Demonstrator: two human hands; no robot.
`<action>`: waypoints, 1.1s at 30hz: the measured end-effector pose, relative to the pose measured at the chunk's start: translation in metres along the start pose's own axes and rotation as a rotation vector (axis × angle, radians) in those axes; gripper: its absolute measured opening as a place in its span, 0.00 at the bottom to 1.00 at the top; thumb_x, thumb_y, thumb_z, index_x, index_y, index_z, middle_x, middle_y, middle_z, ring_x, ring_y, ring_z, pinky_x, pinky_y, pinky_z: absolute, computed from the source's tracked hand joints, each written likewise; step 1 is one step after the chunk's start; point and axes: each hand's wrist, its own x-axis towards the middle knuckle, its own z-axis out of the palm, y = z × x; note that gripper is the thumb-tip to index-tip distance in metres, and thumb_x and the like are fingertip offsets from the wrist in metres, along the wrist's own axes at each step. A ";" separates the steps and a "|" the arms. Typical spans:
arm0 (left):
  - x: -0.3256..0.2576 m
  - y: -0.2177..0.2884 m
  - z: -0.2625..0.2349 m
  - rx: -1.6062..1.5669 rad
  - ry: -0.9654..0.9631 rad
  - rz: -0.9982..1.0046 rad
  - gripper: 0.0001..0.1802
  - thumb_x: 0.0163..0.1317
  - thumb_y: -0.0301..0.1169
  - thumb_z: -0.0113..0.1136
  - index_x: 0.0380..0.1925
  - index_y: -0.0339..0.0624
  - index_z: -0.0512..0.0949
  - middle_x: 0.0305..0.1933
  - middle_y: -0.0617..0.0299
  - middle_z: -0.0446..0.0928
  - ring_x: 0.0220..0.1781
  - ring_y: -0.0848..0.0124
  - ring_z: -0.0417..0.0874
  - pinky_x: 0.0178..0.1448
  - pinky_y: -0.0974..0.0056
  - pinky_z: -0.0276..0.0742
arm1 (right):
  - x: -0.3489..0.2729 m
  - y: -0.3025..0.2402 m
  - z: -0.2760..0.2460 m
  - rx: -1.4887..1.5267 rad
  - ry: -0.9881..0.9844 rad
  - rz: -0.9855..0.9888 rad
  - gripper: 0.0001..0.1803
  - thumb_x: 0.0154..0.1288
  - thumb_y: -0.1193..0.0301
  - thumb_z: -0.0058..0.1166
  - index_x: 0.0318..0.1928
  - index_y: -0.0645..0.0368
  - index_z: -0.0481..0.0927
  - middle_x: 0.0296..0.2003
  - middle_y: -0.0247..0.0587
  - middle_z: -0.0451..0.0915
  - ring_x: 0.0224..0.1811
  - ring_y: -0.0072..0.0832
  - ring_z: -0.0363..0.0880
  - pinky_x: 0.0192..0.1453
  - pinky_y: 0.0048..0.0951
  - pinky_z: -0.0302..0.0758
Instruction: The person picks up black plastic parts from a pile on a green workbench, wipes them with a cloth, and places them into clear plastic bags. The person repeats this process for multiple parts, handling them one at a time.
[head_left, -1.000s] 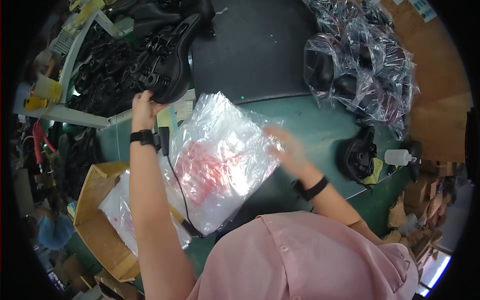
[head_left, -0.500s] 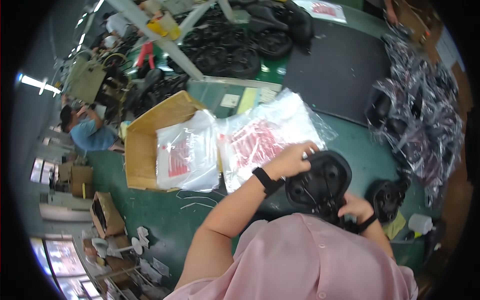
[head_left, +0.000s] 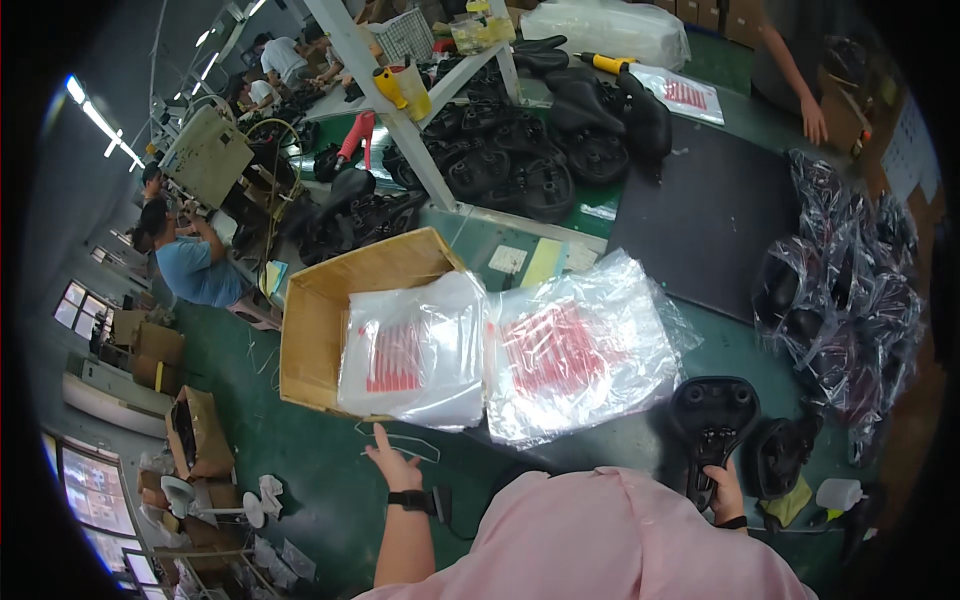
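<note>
My right hand (head_left: 723,486) grips a black bicycle saddle (head_left: 712,410) by its narrow nose, with the underside facing up. My left hand (head_left: 393,467) is off the saddle, fingers spread, just below the near edge of a cardboard box (head_left: 318,335). A stack of clear plastic bags with red print (head_left: 412,350) leans in that box. Beside it, another pile of clear bags with red print (head_left: 590,350) lies on the table. Close to my right hand, a second black saddle (head_left: 778,455) rests underside up.
Several bagged saddles (head_left: 840,300) are heaped at the right. A dark mat (head_left: 710,210) lies beyond the bags, with loose black saddles (head_left: 510,160) at the back. A white post (head_left: 400,125) rises there. Another person's hand (head_left: 814,122) hangs at the far right.
My left hand has let go of the saddle and swung left to below the box. My right hand holds the saddle lower and farther right. The whole view has shifted.
</note>
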 end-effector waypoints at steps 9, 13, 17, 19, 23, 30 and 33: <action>0.167 -0.056 0.039 -0.340 0.153 0.131 0.31 0.56 0.25 0.55 0.61 0.38 0.57 0.62 0.49 0.65 0.58 0.56 0.71 0.65 0.50 0.65 | 0.030 0.018 0.036 0.039 0.177 -0.074 0.24 0.55 0.75 0.49 0.55 0.61 0.65 0.37 0.47 0.77 0.34 0.42 0.82 0.35 0.41 0.83; 0.202 -0.029 0.021 1.547 -0.004 0.600 0.13 0.46 0.24 0.57 0.34 0.33 0.79 0.39 0.40 0.80 0.46 0.44 0.79 0.55 0.48 0.71 | 0.020 0.023 0.056 0.069 0.281 -0.110 0.23 0.55 0.74 0.50 0.53 0.62 0.66 0.36 0.49 0.78 0.33 0.42 0.82 0.34 0.41 0.83; 0.255 0.004 0.019 1.495 0.049 0.756 0.10 0.42 0.27 0.59 0.26 0.32 0.81 0.31 0.38 0.80 0.38 0.43 0.81 0.49 0.48 0.73 | 0.022 0.025 0.051 0.045 0.273 -0.055 0.21 0.55 0.75 0.47 0.51 0.64 0.66 0.36 0.49 0.78 0.34 0.43 0.83 0.36 0.41 0.83; 0.292 0.018 0.026 1.533 0.079 0.709 0.11 0.44 0.29 0.60 0.28 0.33 0.81 0.33 0.37 0.80 0.41 0.44 0.82 0.50 0.50 0.75 | 0.024 0.026 0.050 0.005 0.291 -0.057 0.21 0.54 0.75 0.47 0.51 0.65 0.67 0.35 0.49 0.78 0.34 0.42 0.83 0.36 0.41 0.83; 0.362 0.046 0.036 1.644 0.064 0.518 0.17 0.49 0.31 0.62 0.41 0.38 0.81 0.46 0.43 0.79 0.52 0.44 0.79 0.54 0.51 0.77 | 0.028 0.020 0.045 -0.071 0.284 -0.035 0.23 0.52 0.77 0.44 0.52 0.64 0.67 0.35 0.50 0.78 0.33 0.43 0.83 0.36 0.41 0.83; 0.396 0.025 0.043 -0.090 0.051 -0.047 0.24 0.54 0.29 0.55 0.53 0.38 0.67 0.47 0.50 0.76 0.46 0.57 0.80 0.47 0.48 0.79 | 0.039 0.018 0.017 -0.147 0.210 -0.049 0.22 0.51 0.79 0.43 0.51 0.64 0.68 0.36 0.47 0.78 0.34 0.42 0.82 0.39 0.40 0.82; 0.395 0.029 0.025 -0.168 -0.230 -0.128 0.31 0.53 0.28 0.57 0.58 0.44 0.60 0.48 0.50 0.75 0.45 0.56 0.80 0.48 0.49 0.79 | 0.044 0.020 0.018 -0.140 0.246 -0.010 0.20 0.52 0.79 0.43 0.48 0.64 0.69 0.35 0.46 0.78 0.34 0.42 0.82 0.39 0.40 0.82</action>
